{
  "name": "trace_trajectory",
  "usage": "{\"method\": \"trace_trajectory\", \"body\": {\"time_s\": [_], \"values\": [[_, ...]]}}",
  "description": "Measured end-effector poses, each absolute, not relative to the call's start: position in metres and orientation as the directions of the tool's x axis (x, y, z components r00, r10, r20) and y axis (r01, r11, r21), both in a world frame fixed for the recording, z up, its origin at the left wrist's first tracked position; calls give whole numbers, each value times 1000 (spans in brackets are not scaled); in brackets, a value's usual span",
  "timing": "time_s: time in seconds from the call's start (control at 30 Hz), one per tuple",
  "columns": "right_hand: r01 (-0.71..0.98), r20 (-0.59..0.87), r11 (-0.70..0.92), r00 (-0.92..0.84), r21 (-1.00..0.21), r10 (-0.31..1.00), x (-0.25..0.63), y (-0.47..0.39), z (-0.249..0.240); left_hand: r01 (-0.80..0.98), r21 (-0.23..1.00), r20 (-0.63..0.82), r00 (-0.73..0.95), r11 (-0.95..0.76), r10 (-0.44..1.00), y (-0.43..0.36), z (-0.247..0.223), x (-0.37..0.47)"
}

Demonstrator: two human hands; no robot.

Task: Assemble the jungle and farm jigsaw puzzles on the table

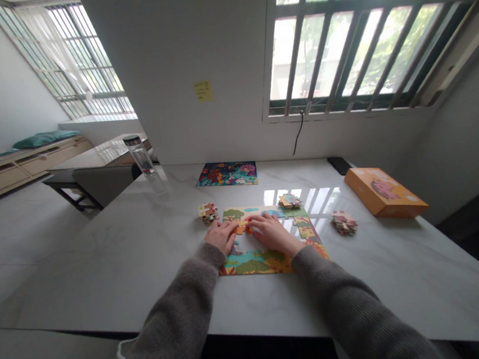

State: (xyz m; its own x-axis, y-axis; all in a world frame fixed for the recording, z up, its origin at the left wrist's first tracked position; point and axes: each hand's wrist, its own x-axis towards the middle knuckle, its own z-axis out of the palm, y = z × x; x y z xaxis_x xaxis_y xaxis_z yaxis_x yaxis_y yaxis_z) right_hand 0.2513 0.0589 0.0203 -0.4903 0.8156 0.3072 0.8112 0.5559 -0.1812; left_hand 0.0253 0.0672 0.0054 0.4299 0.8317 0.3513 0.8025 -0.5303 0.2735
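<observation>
The puzzle (256,262) lies flat on the worktop (104,271), in front of the person, its middle partly covered by both hands. Along the near and right sides, joined pieces form a border; whether the pale area inside is a backing or the worktop, I cannot tell. The left hand (223,236) rests over the left edge, fingers bent and close together, tips at an orange piece (241,229). The right hand (272,234) lies across the middle, fingers curved, tips at the orange patch's other side. Whether either hand pinches anything is hard to make out, as the fingers hide the contact.

One pile (289,201) sits on the puzzle's far right corner, hiding what is under it. Another pile (208,213) stands just beside the left hand, and a third (344,223) lies right of the puzzle; their prints are too small to read. Beyond lies a dark picture (227,174), its details blurred. Farther right are an orange box (385,192), its lettering washed out, and a flat black object (338,165), partly behind the box. A bottle (139,155) stands at the far left. The writing on the yellow note (203,91) is illegible. The sleeves (180,315) run off the bottom edge.
</observation>
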Motion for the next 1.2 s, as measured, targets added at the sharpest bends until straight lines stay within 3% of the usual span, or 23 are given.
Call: {"method": "trace_trajectory", "body": {"time_s": [0.4, 0.6, 0.77, 0.83, 1.0, 1.2], "values": [[812, 303, 569, -514, -130, 803, 249, 55, 26, 796, 94, 329, 542, -598, 773, 71, 12, 34], [802, 299, 578, -520, -151, 800, 249, 51, 25, 775, 201, 369, 507, -599, 779, 77, 5, 30], [741, 364, 611, -507, -280, 782, 269, 56, 33, 753, 272, 421, 467, -599, 778, 77, 2, 28], [781, 415, 547, -409, -301, 813, 289, 62, 39, 751, 305, 445, 431, -585, 785, 77, 4, 27], [937, 459, 216, -70, -273, 886, 344, 82, 40, 686, 425, 541, 331, -590, 774, 77, 13, 25], [976, 410, 47, 45, -213, 911, 360, 93, 23, 639, 542, 600, 161, -546, 784, 75, 22, 23]]}}
